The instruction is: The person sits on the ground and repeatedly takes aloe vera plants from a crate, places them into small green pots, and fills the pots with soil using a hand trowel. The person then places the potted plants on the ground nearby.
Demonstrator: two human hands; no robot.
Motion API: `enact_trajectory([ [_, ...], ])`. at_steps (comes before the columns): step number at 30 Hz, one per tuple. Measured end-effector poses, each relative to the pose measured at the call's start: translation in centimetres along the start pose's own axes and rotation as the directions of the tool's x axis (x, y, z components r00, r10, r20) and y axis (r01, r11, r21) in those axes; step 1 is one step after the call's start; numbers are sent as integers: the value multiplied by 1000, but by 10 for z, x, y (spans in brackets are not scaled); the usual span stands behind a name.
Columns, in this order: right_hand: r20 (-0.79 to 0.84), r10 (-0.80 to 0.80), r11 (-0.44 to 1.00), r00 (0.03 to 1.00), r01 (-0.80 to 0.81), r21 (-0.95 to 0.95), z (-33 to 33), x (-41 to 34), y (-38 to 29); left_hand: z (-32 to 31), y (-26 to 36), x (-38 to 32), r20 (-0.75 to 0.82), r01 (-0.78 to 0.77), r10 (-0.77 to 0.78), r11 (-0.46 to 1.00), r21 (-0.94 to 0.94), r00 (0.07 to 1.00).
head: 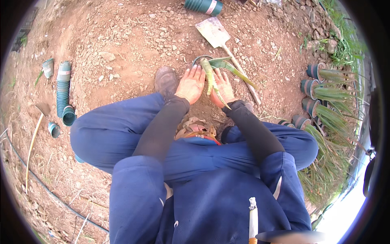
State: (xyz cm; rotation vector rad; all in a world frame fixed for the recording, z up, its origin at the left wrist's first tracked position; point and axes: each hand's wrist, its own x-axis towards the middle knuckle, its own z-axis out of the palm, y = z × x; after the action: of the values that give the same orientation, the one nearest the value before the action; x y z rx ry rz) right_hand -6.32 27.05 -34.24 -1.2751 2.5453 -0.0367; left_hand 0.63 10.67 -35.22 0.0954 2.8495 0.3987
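A green aloe-like plant (pixel 207 71) with a few thick, tapering leaves stands between my hands. Behind my fingertips curves the far rim of a dark green plastic pot (pixel 199 57); its near side and whatever fills it are hidden. My left hand (pixel 192 84) lies flat, back upward, its outstretched fingers reaching the pot beside the stem. On the other side, my right hand (pixel 222 90) is spread the same way, partly covered by a drooping leaf. Neither hand is closed around anything.
A shovel (pixel 218 33) lies beyond the plant on stony soil, below stacked green pots (pixel 204 6). More nested pots (pixel 63 91) and a hoe (pixel 38 122) lie left. Several potted aloe-like plants (pixel 332 91) line the right. A lit cigarette (pixel 253 218) juts in at the bottom.
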Motion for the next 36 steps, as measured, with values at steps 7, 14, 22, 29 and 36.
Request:
enact_trajectory([
  [7,186,123,988,975,-138,67,0,8,-17,13,10,2,-60,21,-16,996,89,998],
  [14,25,-194,914,981,172,367,5,7,39,17,-1,-1,-116,25,-33,997,-73,993],
  [22,-240,400,874,884,-290,389,8,16,93,-1,-14,10,-367,159,-301,916,-369,880],
  [29,216,685,693,696,-714,102,74,-22,138,3,-6,17,36,501,-605,623,-600,795],
  [36,428,269,551,863,-503,666,38,-71,193,12,-7,33,72,512,-657,509,-692,751],
])
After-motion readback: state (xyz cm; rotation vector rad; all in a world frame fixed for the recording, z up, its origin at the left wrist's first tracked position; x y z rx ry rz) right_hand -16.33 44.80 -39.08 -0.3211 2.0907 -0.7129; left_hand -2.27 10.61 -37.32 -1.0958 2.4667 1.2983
